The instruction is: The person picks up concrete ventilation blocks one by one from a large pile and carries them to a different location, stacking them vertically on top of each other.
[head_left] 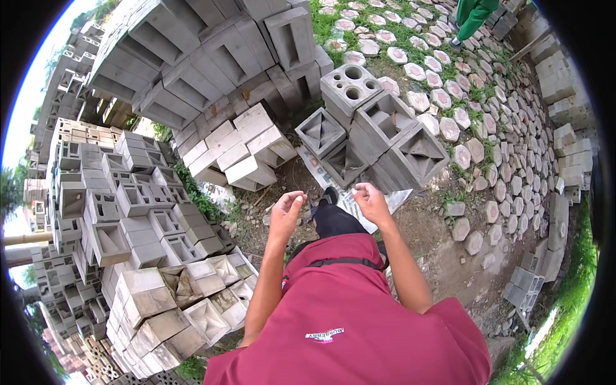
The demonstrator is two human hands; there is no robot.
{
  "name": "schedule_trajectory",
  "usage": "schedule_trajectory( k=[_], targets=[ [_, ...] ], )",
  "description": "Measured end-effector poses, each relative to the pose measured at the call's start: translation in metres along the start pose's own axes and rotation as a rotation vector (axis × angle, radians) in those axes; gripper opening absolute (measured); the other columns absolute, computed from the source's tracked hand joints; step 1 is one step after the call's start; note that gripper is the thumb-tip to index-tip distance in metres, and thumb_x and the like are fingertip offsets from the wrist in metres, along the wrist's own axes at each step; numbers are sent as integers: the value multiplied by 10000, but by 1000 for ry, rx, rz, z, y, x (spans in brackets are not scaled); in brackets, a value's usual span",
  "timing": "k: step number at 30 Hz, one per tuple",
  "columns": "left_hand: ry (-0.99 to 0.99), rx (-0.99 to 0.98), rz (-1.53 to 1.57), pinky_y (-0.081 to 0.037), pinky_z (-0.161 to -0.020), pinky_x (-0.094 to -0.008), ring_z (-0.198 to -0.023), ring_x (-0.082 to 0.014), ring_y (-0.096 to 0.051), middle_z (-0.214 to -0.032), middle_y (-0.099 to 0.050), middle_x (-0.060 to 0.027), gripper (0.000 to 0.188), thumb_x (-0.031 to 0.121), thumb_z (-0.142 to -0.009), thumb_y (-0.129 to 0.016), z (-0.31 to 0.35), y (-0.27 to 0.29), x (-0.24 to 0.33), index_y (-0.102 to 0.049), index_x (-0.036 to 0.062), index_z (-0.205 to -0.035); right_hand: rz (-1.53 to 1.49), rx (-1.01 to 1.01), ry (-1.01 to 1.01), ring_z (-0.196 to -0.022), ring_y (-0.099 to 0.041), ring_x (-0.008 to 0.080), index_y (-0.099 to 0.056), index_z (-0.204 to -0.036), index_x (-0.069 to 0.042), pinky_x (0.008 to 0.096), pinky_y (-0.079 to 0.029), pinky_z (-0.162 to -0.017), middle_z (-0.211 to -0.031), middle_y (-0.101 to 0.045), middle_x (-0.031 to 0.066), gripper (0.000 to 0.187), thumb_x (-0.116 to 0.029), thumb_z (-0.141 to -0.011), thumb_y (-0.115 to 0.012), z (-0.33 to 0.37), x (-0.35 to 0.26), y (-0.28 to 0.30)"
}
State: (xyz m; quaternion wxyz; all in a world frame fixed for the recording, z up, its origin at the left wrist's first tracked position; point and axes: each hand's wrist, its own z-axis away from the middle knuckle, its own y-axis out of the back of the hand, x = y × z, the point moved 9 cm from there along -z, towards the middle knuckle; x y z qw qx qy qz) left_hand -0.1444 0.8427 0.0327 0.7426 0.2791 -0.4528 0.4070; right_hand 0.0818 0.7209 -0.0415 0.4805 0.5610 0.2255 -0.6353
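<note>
Both my hands are raised in front of my body with nothing visible in them. My left hand (286, 210) is half curled, its thumb and fingers loosely apart. Level with it, my right hand (372, 201) is also loosely bent and open. Beyond them stands a group of grey concrete blocks: a block with round holes (351, 87) on top, a square block with a triangular-looking recess (418, 154) at right, and a smaller square block (320, 133) at left. They rest on printed paper sheets (350, 204) on the ground. Neither hand touches a block.
A pale stack of blocks (247, 147) stands ahead to the left, before a tall grey block wall (212, 58). More block stacks (147, 237) fill the left. Hexagonal pavers (462, 119) cover the right ground. Another person's green-trousered leg (473, 16) shows at the top right.
</note>
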Motion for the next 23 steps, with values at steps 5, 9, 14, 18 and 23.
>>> schedule_trajectory(
  k=[5, 9, 14, 18, 23],
  targets=[
    [37, -127, 1, -451, -920, -274, -1020, -140, -600, -1076, -656, -95, 268, 158, -943, -565, -73, 2, 31, -586, -25, -1138, 82, 124, -137, -793, -676, 241, -568, -1132, 10, 360, -519, -717, -859, -687, 146, 423, -311, -868, -644, -78, 38, -9],
    [25, -121, -107, -426, -804, -241, -945, -84, -568, -1076, -665, -45, 275, 216, -960, -545, -150, 15, 14, -599, 20, -1146, 261, 47, -162, -864, -660, 369, -512, -1207, 5, 437, -504, -773, -868, -686, 184, 505, -340, -859, -633, -121, 65, -29],
    [21, -190, -561, -456, -928, -344, -1036, -261, -612, -1081, -647, -165, 380, 246, -885, -633, -276, 9, -78, -583, -48, -1122, 230, 116, -326, -897, -649, 381, -436, -1286, 19, 442, -493, -802, -923, -674, 194, 635, -371, -837, -657, -191, 130, -53],
    [-138, -205, -856, -384, -1015, -410, -1180, -368, -482, -1234, -520, -241, 583, 289, -789, -720, -411, 8, -141, -508, -44, -1217, 86, 284, -589, -935, -639, 351, -298, -1400, 15, 421, -484, -847, -1008, -645, 214, 874, -475, -793, -691, -245, 204, -88],
    [-144, -199, -924, -362, -1053, -414, -1228, -361, -470, -1314, -493, -224, 690, 299, -765, -747, -577, 12, -223, -448, 11, -1317, -33, 365, -635, -1000, -618, 355, -156, -1471, -18, 420, -459, -904, -1139, -592, 256, 1014, -521, -777, -699, -322, 301, -144]
  ],
)
